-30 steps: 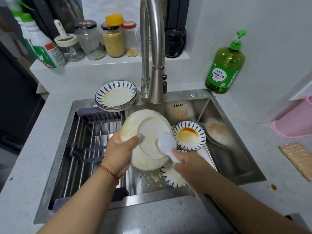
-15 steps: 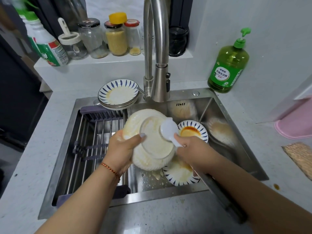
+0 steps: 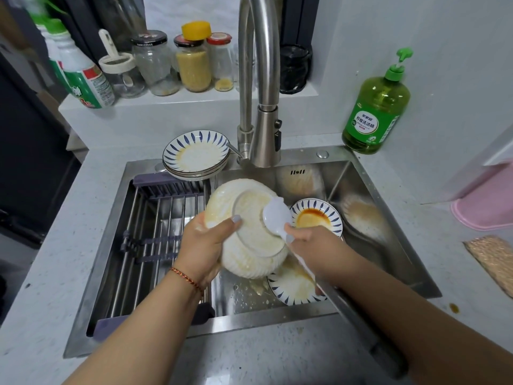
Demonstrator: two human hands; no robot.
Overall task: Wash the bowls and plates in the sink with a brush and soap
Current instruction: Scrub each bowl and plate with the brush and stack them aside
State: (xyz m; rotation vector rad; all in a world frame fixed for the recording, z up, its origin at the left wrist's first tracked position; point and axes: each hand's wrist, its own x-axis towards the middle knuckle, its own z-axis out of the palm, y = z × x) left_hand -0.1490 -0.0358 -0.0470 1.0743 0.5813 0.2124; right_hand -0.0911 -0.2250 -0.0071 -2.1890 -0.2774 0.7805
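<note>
Soapy water coats the white bowl (image 3: 249,232) held at the centre of the frame, over the steel sink (image 3: 388,195). The bowl is turned with its underside and foot ring toward the camera. The left hand (image 3: 205,245) grips its left rim, thumb laid across the base and fingers curled out of sight behind. The right hand (image 3: 313,245) is wrapped around the handle of a white dish brush (image 3: 276,215), whose head lies against the right side of the bowl's base.

Just right of the bowl, a blue-striped plate (image 3: 319,215) with an orange sauce stain sits in the basin. A second striped plate (image 3: 291,287) lies below the bowl, toward the lower centre, smeared yellowish and partly covered by the bowl and the right wrist. Droplets speckle the basin floor beside it.

A stack of striped plates (image 3: 194,154) rests on the sink's upper left corner, touching the base of the tall faucet (image 3: 261,107). A slatted drying rack (image 3: 155,240) fills the left half of the sink.

At the upper right, a green dish soap bottle (image 3: 374,107) with a pump stands on the counter, well apart from the hands. Jars (image 3: 191,59) line the ledge along the top of the frame. A pink basin (image 3: 488,201) shows at the right edge.
</note>
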